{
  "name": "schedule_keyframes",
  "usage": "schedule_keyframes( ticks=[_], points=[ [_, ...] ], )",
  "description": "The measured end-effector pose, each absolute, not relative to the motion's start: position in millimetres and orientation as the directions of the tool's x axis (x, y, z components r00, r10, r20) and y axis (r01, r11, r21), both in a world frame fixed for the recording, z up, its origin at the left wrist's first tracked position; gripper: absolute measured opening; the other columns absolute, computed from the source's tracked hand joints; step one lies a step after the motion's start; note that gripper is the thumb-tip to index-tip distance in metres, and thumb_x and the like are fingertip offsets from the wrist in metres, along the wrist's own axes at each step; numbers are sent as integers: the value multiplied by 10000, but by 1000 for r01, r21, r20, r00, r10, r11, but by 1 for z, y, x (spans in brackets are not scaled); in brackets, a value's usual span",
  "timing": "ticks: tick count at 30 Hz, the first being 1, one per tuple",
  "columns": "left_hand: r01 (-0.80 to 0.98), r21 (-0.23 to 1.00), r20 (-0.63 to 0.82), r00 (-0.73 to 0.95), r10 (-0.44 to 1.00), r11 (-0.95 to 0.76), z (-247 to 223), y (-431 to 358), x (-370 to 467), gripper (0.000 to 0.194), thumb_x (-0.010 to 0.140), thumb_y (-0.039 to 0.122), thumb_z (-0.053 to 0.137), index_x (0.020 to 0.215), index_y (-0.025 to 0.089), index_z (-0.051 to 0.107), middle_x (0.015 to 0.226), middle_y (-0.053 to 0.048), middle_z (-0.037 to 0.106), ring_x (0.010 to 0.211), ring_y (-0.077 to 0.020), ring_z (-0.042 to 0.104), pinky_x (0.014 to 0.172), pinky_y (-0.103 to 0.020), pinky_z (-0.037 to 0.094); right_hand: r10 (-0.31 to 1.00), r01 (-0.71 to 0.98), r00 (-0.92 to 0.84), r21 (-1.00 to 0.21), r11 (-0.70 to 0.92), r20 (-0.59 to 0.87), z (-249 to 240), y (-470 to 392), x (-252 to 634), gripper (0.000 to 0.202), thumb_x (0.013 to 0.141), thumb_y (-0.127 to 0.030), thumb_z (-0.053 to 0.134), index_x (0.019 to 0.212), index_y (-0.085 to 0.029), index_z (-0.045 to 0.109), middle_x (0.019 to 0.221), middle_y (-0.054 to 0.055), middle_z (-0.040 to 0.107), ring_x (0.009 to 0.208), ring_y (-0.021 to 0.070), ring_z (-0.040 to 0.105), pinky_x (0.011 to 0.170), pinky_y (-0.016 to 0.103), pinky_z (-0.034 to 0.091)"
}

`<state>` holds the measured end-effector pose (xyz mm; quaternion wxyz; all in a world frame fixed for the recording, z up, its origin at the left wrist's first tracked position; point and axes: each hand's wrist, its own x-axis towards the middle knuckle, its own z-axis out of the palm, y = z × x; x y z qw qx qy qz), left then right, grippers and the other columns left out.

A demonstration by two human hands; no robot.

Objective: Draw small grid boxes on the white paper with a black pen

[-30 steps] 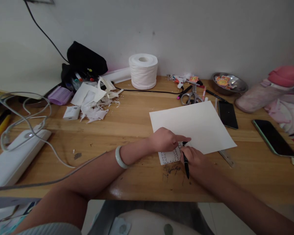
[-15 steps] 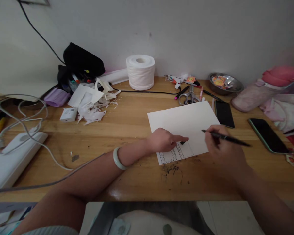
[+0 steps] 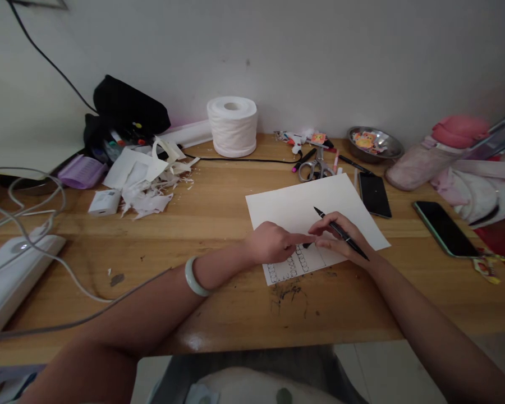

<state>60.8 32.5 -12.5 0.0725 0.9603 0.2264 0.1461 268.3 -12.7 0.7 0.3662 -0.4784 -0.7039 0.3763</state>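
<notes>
A white sheet of paper (image 3: 301, 205) lies at an angle on the wooden desk, with rows of small black loops drawn along its lower left part. My left hand (image 3: 269, 244) rests on this sheet, its index finger stretched to the right and the other fingers curled. A small black object (image 3: 307, 245) pokes out beneath that finger; its kind is too hidden to tell. Over the paper's right part, my right hand (image 3: 340, 235) holds a black pen (image 3: 345, 238), its tip pointing up and left. The fingertips of both hands are close together.
Scissors (image 3: 315, 169), a metal bowl (image 3: 372, 148), a pink-lidded bottle (image 3: 429, 157) and two phones (image 3: 374, 193) stand or lie beyond and right of the paper. Behind are a tissue roll (image 3: 232, 132) and paper scraps (image 3: 145, 191). Cables (image 3: 63, 261) cross the left side.
My right hand has moved left with the pen, bringing its fingers beside my left index finger. The pen has turned within the hand. The view has shifted slightly to the right.
</notes>
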Motion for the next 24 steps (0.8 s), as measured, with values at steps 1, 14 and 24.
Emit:
schedule_keyframes(
  ticks=[1,14,24],
  points=[
    [408,198,253,858,448,-891,-13,33,61,450,768,185,396,1180,346,481,565,32,596,473,-84,492,466,-192,285,950,408,-285,-881,240,127,0,-12,267,279,689,-330,640,809,-217,415,855,34,599,816,158,584,745,326,481],
    [410,138,182,884,430,-901,-10,31,63,493,804,193,379,1272,343,358,597,27,604,492,-95,495,484,-187,304,962,445,-236,-865,232,137,-5,-12,275,284,704,-312,631,784,-224,373,836,12,624,798,145,593,735,316,475],
    [399,135,197,886,420,-907,-8,30,65,474,815,197,363,1266,344,367,571,28,595,460,-93,491,464,-191,306,967,447,-238,-873,195,94,-4,-13,273,286,722,-329,611,784,-229,351,833,15,629,782,158,600,683,323,486]
  ],
)
